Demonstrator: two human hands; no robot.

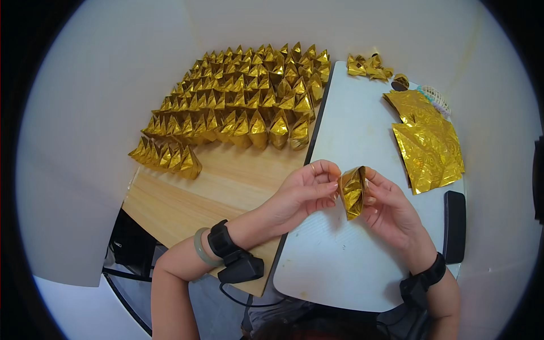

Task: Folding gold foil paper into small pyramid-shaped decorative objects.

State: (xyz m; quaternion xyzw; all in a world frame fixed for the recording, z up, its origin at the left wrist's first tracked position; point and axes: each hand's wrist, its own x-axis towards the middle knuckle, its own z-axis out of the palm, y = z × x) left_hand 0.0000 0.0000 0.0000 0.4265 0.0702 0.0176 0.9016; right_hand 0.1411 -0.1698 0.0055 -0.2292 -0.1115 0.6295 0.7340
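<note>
Between my two hands, above the white tabletop point(323, 255), is a folded gold foil paper ingot point(353, 195) with pointed ends and a creased middle. My left hand point(310, 191) pinches its left side between thumb and fingers. On the opposite side my right hand point(388, 205) grips the other edge, thumb and fingers closed on it. Many similar gold ingots point(243, 93) stand in packed rows on the wood-coloured table to the left. A shorter row of ingots point(170, 158) sits nearer to me. Stacked flat gold foil sheets point(430, 153) lie at the far right.
At the back of the white table are small crumpled gold pieces point(368, 67), a round gold-sided object point(400, 82) and a patterned netted item point(435, 101). A long black case point(454, 226) lies along the right edge. Pale walls point(73, 158) enclose both tables.
</note>
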